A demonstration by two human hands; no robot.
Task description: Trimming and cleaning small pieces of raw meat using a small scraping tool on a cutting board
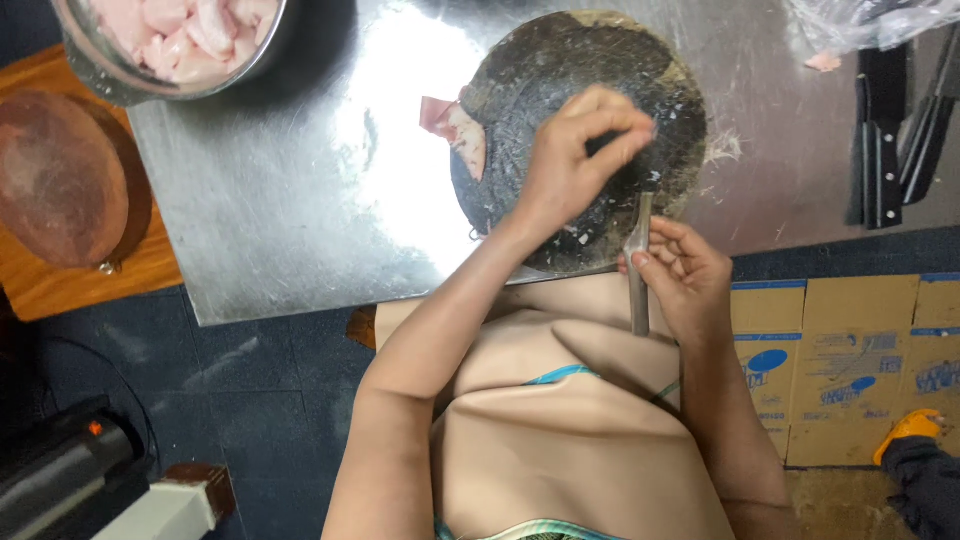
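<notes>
A round dark cutting board (560, 70) lies on a steel table (300, 200). My left hand (575, 160) hovers over the board's near part with thumb and fingers pinched together; whether a scrap is between them is too small to tell. My right hand (685, 275) grips a knife (640, 250) at the board's near edge, the blade pointing up toward the board. A pink piece of raw meat (455, 125) lies at the board's left edge.
A metal bowl (90, 70) holding pale raw meat pieces sits at the table's far left corner. A round wooden block (60, 175) stands at left. Black-handled knives (885, 140) lie at right. Flattened cardboard (850, 360) covers the floor at right.
</notes>
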